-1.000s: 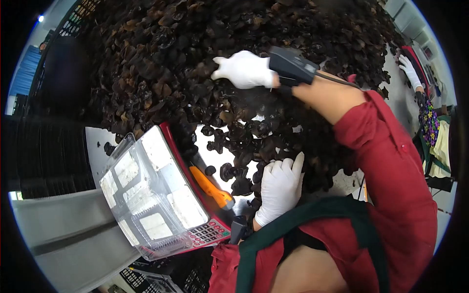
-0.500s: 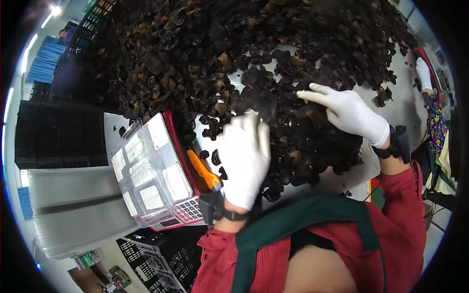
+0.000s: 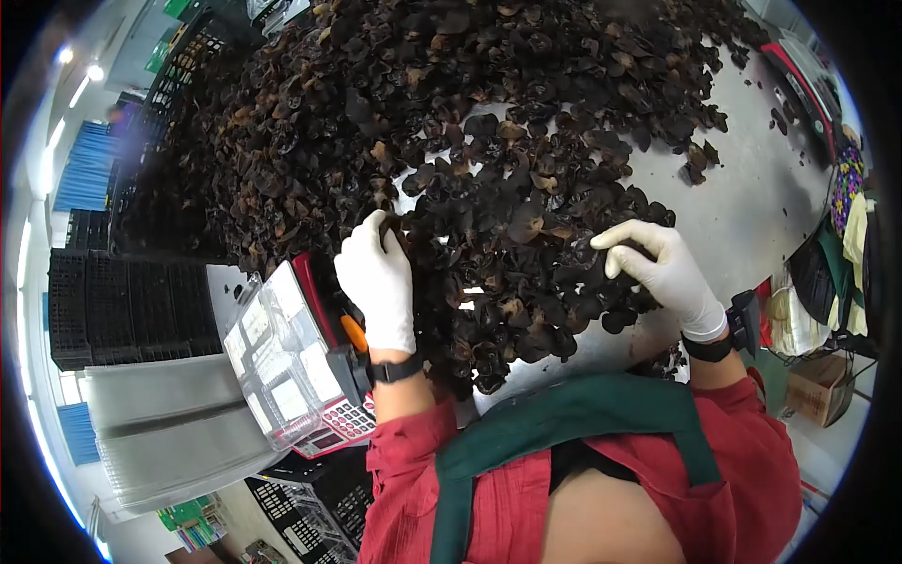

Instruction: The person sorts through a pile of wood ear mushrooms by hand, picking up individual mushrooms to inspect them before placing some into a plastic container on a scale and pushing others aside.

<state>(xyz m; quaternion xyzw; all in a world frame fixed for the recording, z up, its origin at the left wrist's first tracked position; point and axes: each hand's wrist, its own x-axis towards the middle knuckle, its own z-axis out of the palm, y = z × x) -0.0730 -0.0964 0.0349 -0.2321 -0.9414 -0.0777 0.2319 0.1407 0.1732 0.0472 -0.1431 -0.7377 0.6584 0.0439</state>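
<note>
Dark dried wood ear mushrooms lie heaped and loosely spread over a metal table. At the left edge of the spread part, my left hand wears a white glove and has its fingers curled; a dark mushroom piece shows between thumb and forefinger. My right hand, gloved too, is at the right edge of the spread mushrooms. Its thumb and forefinger are bent and apart, their tips close to the pieces. An orange-handled tool lies by my left wrist, mostly hidden.
A red scale with a keypad stands at left, with clear plastic packaging on it. Black crates are stacked farther left. Another red device stands at the table's right end, and a cardboard box sits lower right.
My left hand has moved left and its fingers have curled. My right hand has come down, its stretched fingers now bent. The view has shifted, and the other person's gloved hand at right is out of sight.
</note>
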